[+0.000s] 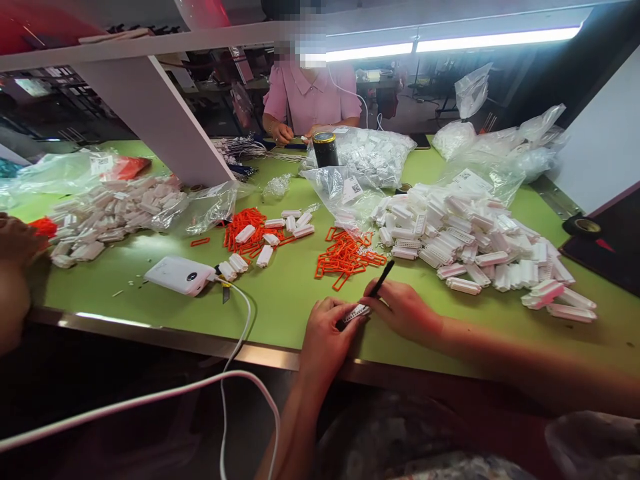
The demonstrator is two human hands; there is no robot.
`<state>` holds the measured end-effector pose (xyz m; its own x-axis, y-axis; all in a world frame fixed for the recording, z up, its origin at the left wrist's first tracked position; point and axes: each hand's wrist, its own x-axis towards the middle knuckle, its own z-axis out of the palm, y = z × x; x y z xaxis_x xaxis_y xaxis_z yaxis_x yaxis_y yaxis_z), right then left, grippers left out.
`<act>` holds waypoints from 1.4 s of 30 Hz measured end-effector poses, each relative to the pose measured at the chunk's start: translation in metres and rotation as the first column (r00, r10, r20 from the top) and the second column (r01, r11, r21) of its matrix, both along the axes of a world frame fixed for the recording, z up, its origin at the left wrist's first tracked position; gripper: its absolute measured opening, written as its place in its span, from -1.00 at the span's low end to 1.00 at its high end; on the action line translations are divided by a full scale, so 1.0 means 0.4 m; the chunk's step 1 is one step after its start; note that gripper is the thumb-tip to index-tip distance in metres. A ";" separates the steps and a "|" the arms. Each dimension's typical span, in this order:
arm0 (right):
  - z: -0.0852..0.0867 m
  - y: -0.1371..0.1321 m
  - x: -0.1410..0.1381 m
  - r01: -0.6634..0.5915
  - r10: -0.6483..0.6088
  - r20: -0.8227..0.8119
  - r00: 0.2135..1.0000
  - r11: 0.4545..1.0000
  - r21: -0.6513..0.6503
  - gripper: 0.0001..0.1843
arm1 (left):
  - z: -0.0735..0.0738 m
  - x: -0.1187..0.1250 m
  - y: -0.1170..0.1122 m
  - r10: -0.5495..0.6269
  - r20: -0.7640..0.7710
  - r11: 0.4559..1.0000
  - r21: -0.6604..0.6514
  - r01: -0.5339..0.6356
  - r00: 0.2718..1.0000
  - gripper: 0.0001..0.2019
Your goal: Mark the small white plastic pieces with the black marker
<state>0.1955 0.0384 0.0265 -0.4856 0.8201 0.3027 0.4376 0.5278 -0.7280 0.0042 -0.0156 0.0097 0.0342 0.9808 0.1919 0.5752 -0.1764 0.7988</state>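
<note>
Near the table's front edge, my left hand [327, 331] grips a white connector housing [356, 313] with rows of small holes, between thumb and fingers. My right hand [401, 308] is closed on a slim black tool [383, 279], held like a pen, its upper end pointing up and right. The tool's lower end meets the housing or comes close to it; my fingers hide the exact spot. Just beyond my hands lies a heap of orange rectangular frames [345, 259]. A large pile of white connector housings [460, 233] spreads to the right of it.
A white power bank [180, 275] with a white cable [249, 310] sits left. More orange frames [245, 230] and another housing pile [115, 210] lie beyond. A black can [325, 150] stands by a filled plastic bag [377, 157]. A co-worker [313, 100] sits opposite; another person's arm [15, 287] is at left.
</note>
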 end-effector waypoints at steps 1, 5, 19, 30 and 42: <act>0.002 -0.004 -0.001 -0.018 0.017 0.025 1.000 0.999 0.039 -0.64 | 0.000 0.000 0.000 0.002 0.003 1.000 -0.001 -0.002 1.000 -0.85; 0.000 -0.006 -0.002 -0.044 0.040 0.058 0.997 0.997 0.070 -0.60 | 0.001 0.000 0.001 0.007 0.004 1.000 0.000 -0.007 1.000 -0.83; -0.003 0.021 0.003 0.052 -0.137 -0.232 0.963 0.939 -0.341 -0.55 | 0.000 0.000 0.002 0.010 0.007 1.000 -0.007 -0.010 1.000 -0.82; -0.012 0.007 0.003 0.044 -0.044 -0.067 0.997 0.999 -0.014 -0.63 | 0.005 0.002 0.003 0.015 0.010 1.000 -0.020 -0.015 1.000 -0.81; -0.030 0.023 0.002 0.086 -0.106 -0.159 0.982 0.988 -0.128 -0.66 | 0.006 0.001 0.002 0.008 0.015 0.999 -0.031 -0.007 1.000 -0.80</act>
